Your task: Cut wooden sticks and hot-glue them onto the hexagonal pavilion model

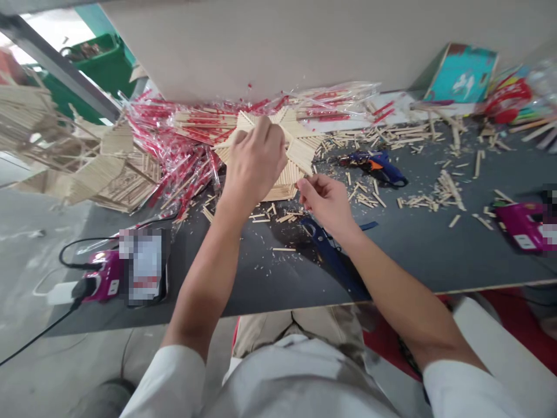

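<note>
A star-shaped piece made of thin wooden sticks (302, 155) lies near the middle of the dark table. My left hand (257, 159) rests over its centre with the fingers bent down and pressed together, gripping part of it; the fingertips are partly hidden. At its lower right edge is my right hand (324, 200), thumb and fingers pinched together on something too small to name. Just below my right hand lies a blue-handled cutting tool (335, 258), partly covered by the wrist. A blue glue gun (380, 167) with an orange trigger rests to the right.
Red-tipped sticks in plastic wrap (167, 154) are heaped behind and left. Stick structures (82, 157) stand far left. Cut stick pieces (435, 194) litter the table (270, 284). A phone (148, 267) and magenta power strip (107, 276) sit front left, another magenta strip (520, 226) right.
</note>
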The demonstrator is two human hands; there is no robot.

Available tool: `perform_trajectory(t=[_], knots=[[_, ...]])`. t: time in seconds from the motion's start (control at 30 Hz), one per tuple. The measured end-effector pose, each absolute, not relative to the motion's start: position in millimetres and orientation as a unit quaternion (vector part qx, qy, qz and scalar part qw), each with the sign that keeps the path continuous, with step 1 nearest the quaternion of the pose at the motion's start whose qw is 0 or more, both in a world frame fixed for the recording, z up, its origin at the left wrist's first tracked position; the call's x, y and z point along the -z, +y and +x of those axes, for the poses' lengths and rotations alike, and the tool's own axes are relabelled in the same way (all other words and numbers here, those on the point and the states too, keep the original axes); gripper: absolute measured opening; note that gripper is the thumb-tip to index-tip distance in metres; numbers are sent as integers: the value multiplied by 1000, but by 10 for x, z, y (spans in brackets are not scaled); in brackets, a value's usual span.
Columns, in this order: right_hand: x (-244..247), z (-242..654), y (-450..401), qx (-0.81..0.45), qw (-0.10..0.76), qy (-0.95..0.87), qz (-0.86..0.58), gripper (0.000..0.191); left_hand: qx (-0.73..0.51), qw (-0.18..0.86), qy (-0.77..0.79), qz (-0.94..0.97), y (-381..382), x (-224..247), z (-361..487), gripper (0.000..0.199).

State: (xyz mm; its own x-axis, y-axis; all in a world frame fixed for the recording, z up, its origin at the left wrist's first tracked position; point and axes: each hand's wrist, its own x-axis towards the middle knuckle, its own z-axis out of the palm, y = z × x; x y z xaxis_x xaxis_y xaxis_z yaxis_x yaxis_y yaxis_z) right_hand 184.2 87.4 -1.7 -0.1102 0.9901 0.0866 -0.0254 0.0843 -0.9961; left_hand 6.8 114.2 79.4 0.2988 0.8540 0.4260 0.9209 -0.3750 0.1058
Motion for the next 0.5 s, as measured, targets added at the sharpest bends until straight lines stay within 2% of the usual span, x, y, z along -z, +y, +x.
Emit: perform_trajectory(t=[0.1,0.27,0.33,0.4,0.47,0.5], knots=[[-27,1974,911,-499,455,-584,-450,50,238,53,-590,-770,1085,-887,-28,19],[-176,2337,981,-463,270,-726,-430,46,248,-29,-575,-779,1054,-945,-255,20],[-341,2401,881,-459,279,-759,-368,33,254,-44,-551,-793,1068,-942,-318,25],[-586,2377,644,-450,341,-773,-292,19,250,-43,-542,-801,1087,-944,-351,30],[-873,2293,298,-447,383,-777,-222,42,233,-40,-533,-812,1104,-953,-369,27],[-1009,2246,108,-434,374,-788,-226,43,226,-40,-526,-819,1111,-957,-378,23]])
